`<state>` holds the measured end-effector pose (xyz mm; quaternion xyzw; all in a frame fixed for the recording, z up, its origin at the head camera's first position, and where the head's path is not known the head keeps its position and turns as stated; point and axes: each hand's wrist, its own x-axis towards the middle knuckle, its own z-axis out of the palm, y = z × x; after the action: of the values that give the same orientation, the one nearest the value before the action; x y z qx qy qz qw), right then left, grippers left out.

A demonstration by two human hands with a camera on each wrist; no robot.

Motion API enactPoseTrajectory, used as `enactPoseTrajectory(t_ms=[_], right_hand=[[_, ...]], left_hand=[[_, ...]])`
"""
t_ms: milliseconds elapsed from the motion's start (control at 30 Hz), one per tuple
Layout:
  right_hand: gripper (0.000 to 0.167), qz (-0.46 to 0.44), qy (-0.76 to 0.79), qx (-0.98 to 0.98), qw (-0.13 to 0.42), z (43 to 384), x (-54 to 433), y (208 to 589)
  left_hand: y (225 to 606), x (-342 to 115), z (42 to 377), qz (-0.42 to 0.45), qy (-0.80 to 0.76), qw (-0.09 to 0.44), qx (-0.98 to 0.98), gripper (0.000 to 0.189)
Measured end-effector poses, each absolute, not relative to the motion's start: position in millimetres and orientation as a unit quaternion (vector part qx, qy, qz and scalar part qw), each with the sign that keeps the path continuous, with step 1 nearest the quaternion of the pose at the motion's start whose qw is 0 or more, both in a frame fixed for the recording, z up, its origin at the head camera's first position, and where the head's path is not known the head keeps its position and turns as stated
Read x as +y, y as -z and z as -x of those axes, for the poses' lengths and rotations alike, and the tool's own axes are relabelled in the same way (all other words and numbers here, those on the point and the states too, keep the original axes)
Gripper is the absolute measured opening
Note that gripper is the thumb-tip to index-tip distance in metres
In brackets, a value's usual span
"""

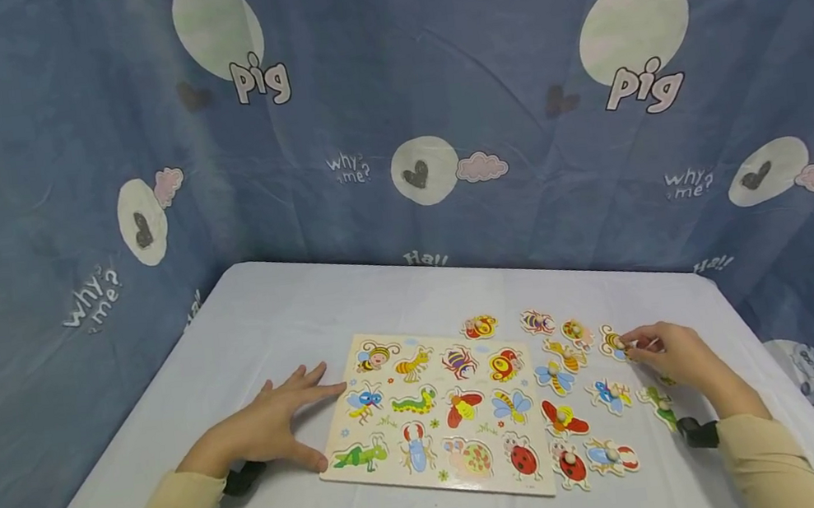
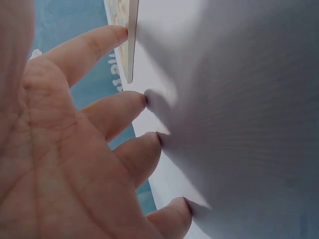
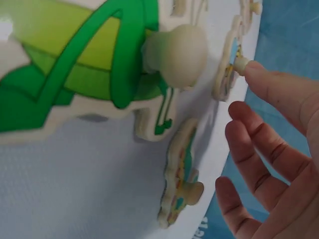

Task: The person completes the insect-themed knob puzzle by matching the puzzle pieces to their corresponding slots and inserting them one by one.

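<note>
A wooden puzzle board (image 1: 430, 405) printed with insects lies flat on the white table. Spread along its left edge, my left hand (image 1: 268, 424) has its thumb at the near corner and index finger at the side; in the left wrist view an index fingertip (image 2: 119, 33) touches the board's edge (image 2: 132, 45), the other fingertips resting on the tabletop. Over on the right, my right hand (image 1: 674, 354) pinches the bee puzzle piece (image 1: 612, 342) by its knob (image 3: 241, 65). The right wrist view shows the thumb against that knob, while the index fingertip is hidden.
Several knobbed insect pieces lie right of the board, including a ladybug (image 1: 571, 466), a stag beetle (image 1: 610, 457), a blue dragonfly (image 1: 556, 377) and a spider (image 1: 537, 322). A green grasshopper piece (image 1: 661, 405) lies beneath the right wrist. A blue patterned curtain (image 1: 391, 106) hangs behind the table.
</note>
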<state>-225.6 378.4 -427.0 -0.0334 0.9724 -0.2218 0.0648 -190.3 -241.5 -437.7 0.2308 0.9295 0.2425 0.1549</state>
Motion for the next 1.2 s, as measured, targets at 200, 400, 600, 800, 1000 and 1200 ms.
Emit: enactPoseTrajectory(t_ms=[200, 400, 600, 800, 1000, 1200], right_hand=[[0.031, 0.041, 0.227, 0.971, 0.058, 227.9, 378.1, 431.4], [0.028, 0.041, 0.228, 0.971, 0.054, 231.8, 377.8, 433.6], [0.028, 0.046, 0.222, 0.973, 0.050, 234.2, 378.1, 436.5], [0.026, 0.050, 0.219, 0.973, 0.048, 235.8, 378.6, 438.0], [0.020, 0.062, 0.213, 0.974, 0.041, 236.8, 376.9, 438.9], [0.017, 0.075, 0.201, 0.977, 0.014, 236.7, 376.7, 440.0]], left_hand=[[438.8, -242.2, 188.8, -0.226, -0.254, 0.164, 0.926, 0.115], [442.1, -245.1, 189.2, -0.230, -0.253, 0.158, 0.926, 0.120], [443.3, -246.0, 189.2, -0.235, -0.254, 0.155, 0.925, 0.123], [442.7, -245.3, 188.2, -0.233, -0.257, 0.157, 0.925, 0.124], [444.0, -245.9, 187.4, -0.232, -0.267, 0.161, 0.921, 0.126], [446.4, -246.8, 187.7, -0.234, -0.269, 0.160, 0.921, 0.126]])
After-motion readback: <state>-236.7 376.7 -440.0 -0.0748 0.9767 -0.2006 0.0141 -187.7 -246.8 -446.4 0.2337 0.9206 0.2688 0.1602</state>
